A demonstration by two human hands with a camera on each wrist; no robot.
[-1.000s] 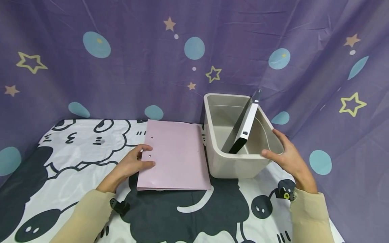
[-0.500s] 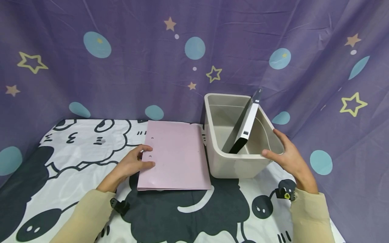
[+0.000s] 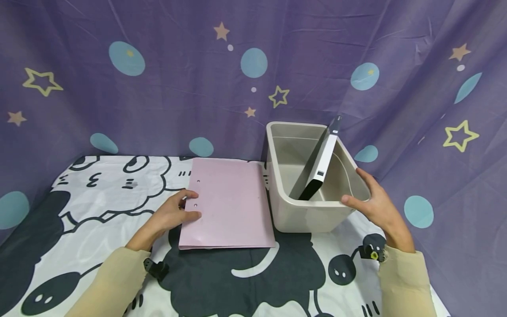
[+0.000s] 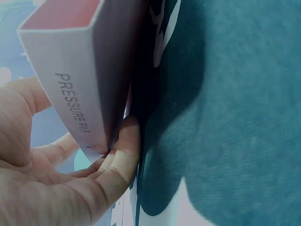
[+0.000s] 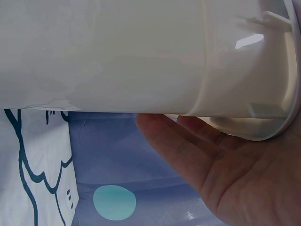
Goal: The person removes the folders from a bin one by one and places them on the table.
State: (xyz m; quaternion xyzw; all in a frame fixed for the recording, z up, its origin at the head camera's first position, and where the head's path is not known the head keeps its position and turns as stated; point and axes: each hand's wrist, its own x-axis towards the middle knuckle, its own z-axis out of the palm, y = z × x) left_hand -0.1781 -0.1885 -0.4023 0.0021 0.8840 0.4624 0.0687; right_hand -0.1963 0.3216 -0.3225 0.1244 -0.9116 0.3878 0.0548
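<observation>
My left hand [image 3: 170, 215] grips a pink file folder [image 3: 231, 202] by its left spine side, thumb on the cover and fingers reaching underneath. In the left wrist view, the folder's spine [image 4: 70, 89] bears the words "PRESSURE FILE", and fingertips tuck below its edge. At the right, my right hand [image 3: 376, 207] holds the near right corner of a beige plastic bin [image 3: 305, 218], with the thumb on the rim. The right wrist view has the fingers along the bin's outer wall [image 5: 117, 61]. A black and white binder [image 3: 322, 160] leans diagonally inside the bin, its upper end above the rim.
A white and dark cartoon-print cloth [image 3: 245, 286] covers the table. Close behind the bin and folder hangs a purple curtain [image 3: 166, 110] with stars and blue spots. The folder's right edge lies close beside the bin.
The pink file folder has shifted very slightly, its far edge dipping a little. Both hands, the bin and the binder stay practically where they were.
</observation>
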